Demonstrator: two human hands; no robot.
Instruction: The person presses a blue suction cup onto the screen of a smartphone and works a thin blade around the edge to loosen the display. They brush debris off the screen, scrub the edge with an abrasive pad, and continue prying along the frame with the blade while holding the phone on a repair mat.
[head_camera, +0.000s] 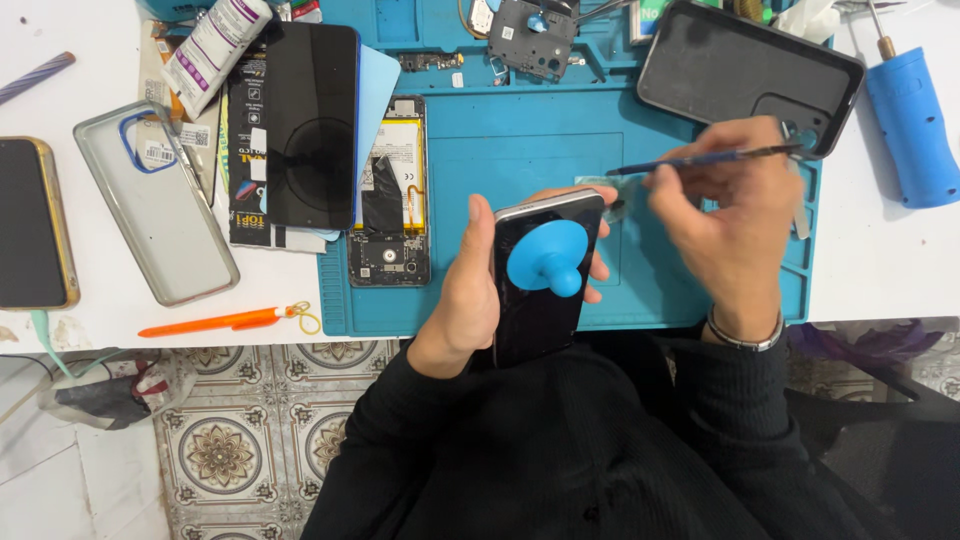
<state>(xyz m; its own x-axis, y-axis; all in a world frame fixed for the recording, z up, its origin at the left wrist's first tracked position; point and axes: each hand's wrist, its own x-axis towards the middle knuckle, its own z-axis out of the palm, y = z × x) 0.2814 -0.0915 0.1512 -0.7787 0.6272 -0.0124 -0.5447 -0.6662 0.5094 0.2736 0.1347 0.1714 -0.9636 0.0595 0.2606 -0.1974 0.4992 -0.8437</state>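
My left hand (468, 290) grips a black smartphone (535, 310) upright over the front edge of the blue work mat (520, 160). A blue suction cup (545, 262) sticks to the phone's screen. My right hand (725, 215) holds a thin blue-handled tool (700, 158) like a pen, its tip pointing left near the phone's top edge. A small clear piece lies on the mat just beside that tip.
An opened phone with its battery showing (390, 190) lies at the mat's left. A black glass panel (310, 120), a clear case (155, 200), another phone (30, 225), an orange pen (225, 320), a dark phone case (745, 70) and a blue cylinder tool (910, 125) surround it.
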